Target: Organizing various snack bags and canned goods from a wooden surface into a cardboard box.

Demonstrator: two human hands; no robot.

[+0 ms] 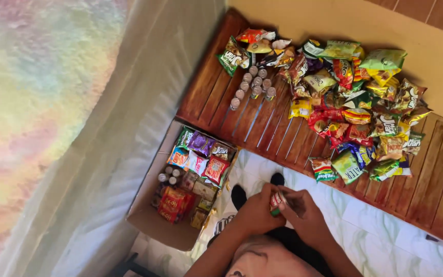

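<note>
My left hand (255, 213) and my right hand (307, 215) meet low in the view, both closed on one small red and green snack packet (277, 202). To their left lies an open cardboard box (147, 218) with several snack packets and small capped bottles packed in it. Beyond my hands, on a slatted wooden platform (437, 174), lies a heap of colourful snack bags (357, 102). Several small bottles (252, 84) stand in rows beside the heap.
A pale cloth (144, 82) hangs along the left, with a blurred many-coloured surface (32, 102) past it. White patterned floor tiles (385, 231) run under my hands. Two dark-socked feet (278, 178) show just above my hands. A tan wall (437, 51) backs the platform.
</note>
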